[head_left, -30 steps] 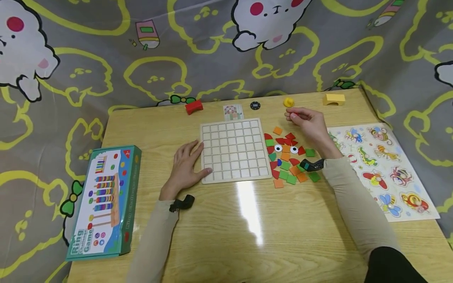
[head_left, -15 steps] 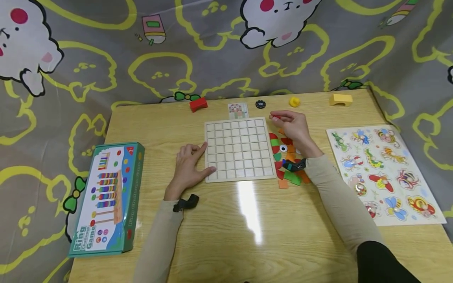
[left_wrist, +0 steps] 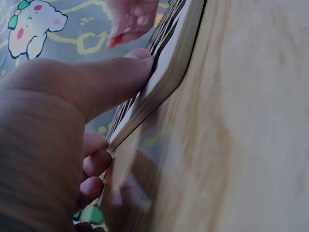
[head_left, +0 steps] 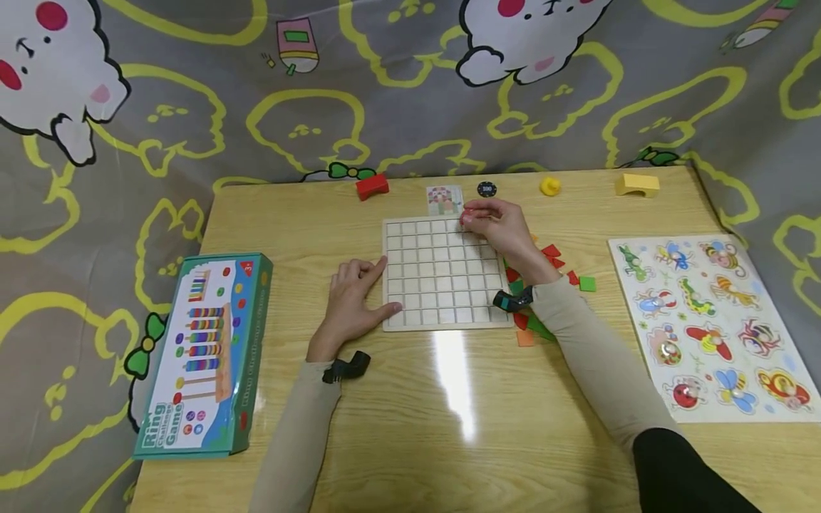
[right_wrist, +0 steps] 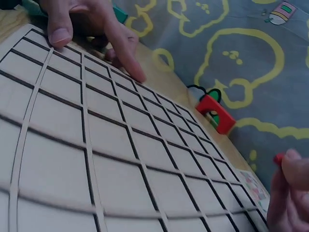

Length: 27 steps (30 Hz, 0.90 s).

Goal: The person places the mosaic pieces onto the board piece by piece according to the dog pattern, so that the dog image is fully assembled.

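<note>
A wooden grid board [head_left: 442,285] lies on the table with bare square cells. My left hand [head_left: 349,306] rests at its left edge, fingers extended; in the left wrist view the thumb [left_wrist: 113,82] lies on the board's rim. Above the board's far right corner, my right hand [head_left: 507,228] pinches a small red piece [head_left: 466,215], whose tip [right_wrist: 278,158] shows in the right wrist view. Its exact shape is mostly covered by the fingers. Loose flat red, green and orange pieces [head_left: 525,338] lie right of the board, partly hidden under the right forearm.
Behind the board are a picture card [head_left: 445,199], a black chip [head_left: 487,189], a red arch block [head_left: 373,187], a small yellow object [head_left: 549,186] and a yellow arch block [head_left: 638,186]. A game box [head_left: 199,356] stands left; an insect puzzle board [head_left: 705,335] lies right.
My right hand has carried the red piece leftward, from beyond the loose pieces to over the board's far right corner. The left hand stays at the board's edge; the head view has shifted slightly.
</note>
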Each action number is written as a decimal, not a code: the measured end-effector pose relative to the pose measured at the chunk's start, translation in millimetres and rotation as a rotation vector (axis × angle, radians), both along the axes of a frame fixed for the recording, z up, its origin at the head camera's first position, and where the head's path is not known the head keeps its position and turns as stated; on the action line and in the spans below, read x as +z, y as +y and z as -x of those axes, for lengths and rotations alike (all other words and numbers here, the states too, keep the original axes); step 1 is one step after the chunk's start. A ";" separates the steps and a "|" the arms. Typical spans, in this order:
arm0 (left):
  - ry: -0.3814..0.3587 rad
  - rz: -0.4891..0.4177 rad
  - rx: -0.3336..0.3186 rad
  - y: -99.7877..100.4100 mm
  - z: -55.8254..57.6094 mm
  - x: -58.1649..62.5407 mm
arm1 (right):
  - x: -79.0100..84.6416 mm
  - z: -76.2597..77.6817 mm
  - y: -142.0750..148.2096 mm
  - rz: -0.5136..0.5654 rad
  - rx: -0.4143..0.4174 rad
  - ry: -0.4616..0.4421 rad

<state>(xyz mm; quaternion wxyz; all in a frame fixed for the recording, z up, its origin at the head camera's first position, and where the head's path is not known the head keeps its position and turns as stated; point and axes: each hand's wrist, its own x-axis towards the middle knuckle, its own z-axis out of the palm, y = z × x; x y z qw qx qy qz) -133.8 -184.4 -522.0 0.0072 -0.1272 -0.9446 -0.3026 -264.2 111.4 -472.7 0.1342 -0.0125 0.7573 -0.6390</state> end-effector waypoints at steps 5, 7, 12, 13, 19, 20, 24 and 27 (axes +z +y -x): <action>-0.012 0.013 0.004 -0.7 0.7 0.7 | -6.4 5.8 -26.9 -0.119 0.091 0.161; -0.010 0.015 0.002 -1.5 1.0 -0.5 | -11.2 10.3 -38.0 -0.183 0.121 0.222; 0.013 0.018 -0.008 -2.4 2.0 -2.1 | -22.2 20.2 -59.7 -0.286 0.223 0.371; 0.015 0.019 -0.010 -2.2 2.3 -2.2 | -22.8 21.4 -63.0 -0.299 0.241 0.395; 0.015 0.024 -0.008 -1.7 3.0 -1.5 | -18.3 24.4 -78.5 -0.453 0.275 0.450; 0.013 0.024 -0.008 -1.5 2.9 -1.1 | -18.1 24.5 -79.4 -0.487 0.276 0.451; 0.003 0.024 -0.012 -0.9 2.4 -0.8 | -17.7 24.2 -79.0 -0.531 0.298 0.447; -0.001 0.021 -0.007 -1.4 2.1 -0.6 | -17.7 24.4 -77.2 -0.501 0.322 0.452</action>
